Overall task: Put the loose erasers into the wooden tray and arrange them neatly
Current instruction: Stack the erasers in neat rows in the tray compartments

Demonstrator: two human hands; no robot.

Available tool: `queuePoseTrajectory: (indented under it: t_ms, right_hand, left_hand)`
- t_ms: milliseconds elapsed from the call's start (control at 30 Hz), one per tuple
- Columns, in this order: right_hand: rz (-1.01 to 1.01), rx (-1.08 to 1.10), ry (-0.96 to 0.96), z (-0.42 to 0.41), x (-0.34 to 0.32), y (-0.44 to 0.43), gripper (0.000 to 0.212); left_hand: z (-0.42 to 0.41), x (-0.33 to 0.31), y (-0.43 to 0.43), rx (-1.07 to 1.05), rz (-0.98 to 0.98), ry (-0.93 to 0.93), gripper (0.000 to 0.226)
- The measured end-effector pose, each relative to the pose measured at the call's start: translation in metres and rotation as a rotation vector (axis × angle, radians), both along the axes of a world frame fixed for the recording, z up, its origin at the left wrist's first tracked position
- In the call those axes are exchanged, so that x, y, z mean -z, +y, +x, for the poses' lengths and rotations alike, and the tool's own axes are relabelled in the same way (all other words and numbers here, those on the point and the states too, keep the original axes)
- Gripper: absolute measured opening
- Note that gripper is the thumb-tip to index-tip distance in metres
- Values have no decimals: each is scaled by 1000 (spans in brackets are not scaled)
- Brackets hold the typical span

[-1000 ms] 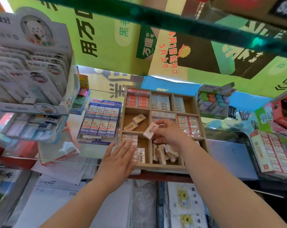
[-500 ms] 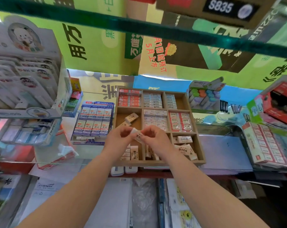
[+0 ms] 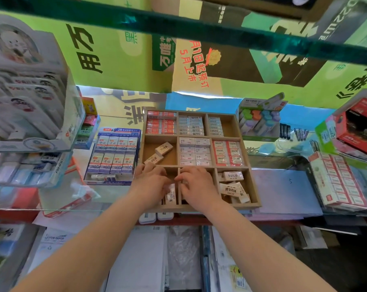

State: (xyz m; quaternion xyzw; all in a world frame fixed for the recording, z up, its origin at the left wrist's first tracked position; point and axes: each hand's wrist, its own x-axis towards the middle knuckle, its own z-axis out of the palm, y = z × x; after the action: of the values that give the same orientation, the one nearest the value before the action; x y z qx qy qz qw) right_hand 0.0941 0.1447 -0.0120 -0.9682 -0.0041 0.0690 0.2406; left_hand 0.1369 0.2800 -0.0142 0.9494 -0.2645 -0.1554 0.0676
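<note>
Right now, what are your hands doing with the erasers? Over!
Both hands down in the wooden tray front row: left hand, right hand. Grip hidden. Loose erasers jumbled front-right, two middle-left. Nothing blocking.

The nine-compartment wooden tray (image 3: 246, 144) holds neat packed rows in its far and centre cells, two loose cream erasers (image 3: 159, 154) tilted in the middle-left cell, and a jumbled eraser heap (image 3: 233, 189) in the near-right cell.
</note>
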Motion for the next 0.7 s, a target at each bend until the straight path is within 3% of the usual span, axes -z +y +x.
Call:
queuePoseTrajectory:
  t_ms: [133, 267, 500, 700]
  right_hand:
    - [-153, -55, -9, 1, 1, 2, 35]
    - [-276, -244, 66, 8, -4, 9, 38]
    - [-428, -340, 335, 29, -16, 18, 44]
    - [-453, -300, 294, 28, -12, 24, 36]
  left_hand:
    - [-5, 7, 8, -46, -141, -24, 30]
    - [-17, 13, 26, -268, -353, -89, 32]
    - [-28, 25, 42, -346, -334, 5, 41]
    - [-29, 28, 42, -329, -320, 5, 39]
